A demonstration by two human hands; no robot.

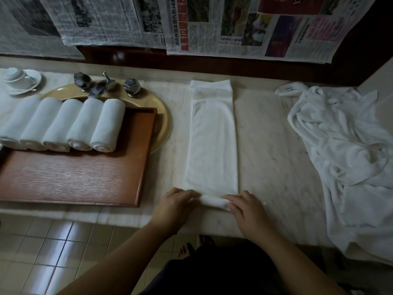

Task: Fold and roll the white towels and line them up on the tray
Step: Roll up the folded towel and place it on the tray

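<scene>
Our left hand and right hand curl fingers over the towel's rolled end at the counter's front edge.

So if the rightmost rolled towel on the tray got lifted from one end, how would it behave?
The rightmost rolled towel would probably sag and loosen: it is soft cloth, like the folded towel both hands are rolling. Nudged sideways toward the bare wooden tray, it could roll, since its spiral end looks round. It is likely light.
</scene>
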